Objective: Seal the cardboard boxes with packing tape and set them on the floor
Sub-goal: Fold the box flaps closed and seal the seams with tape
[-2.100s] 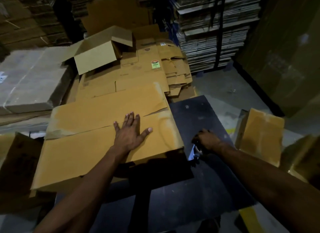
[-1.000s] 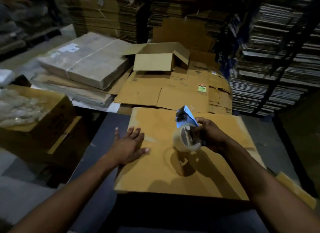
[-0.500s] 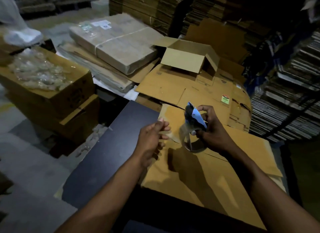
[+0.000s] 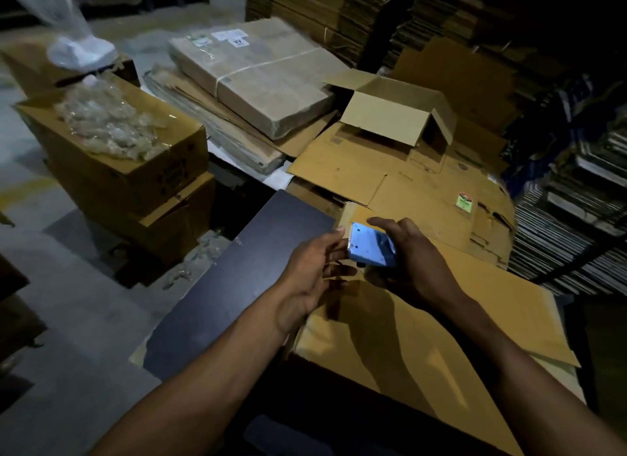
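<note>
A closed brown cardboard box (image 4: pixel 417 340) lies on the dark table (image 4: pixel 237 286) in front of me. My right hand (image 4: pixel 417 262) grips a blue tape dispenser (image 4: pixel 371 245) over the box's far left corner. My left hand (image 4: pixel 315 269) is beside it on the left, its fingertips at the dispenser's front edge where the tape end sits. The tape roll itself is hidden under my right hand.
Flattened cardboard sheets (image 4: pixel 390 184) and an open small box (image 4: pixel 390 116) lie beyond the table. A wrapped bundle (image 4: pixel 251 72) rests at the back. Stacked boxes with plastic wrap (image 4: pixel 115 150) stand at left, bare floor (image 4: pixel 68 320) below them. Cardboard stacks (image 4: pixel 570 218) fill the right.
My right hand has picked up the dispenser from the table's right side and brought it down to the box's far left corner. My left hand left the box top and reached the tape end.
</note>
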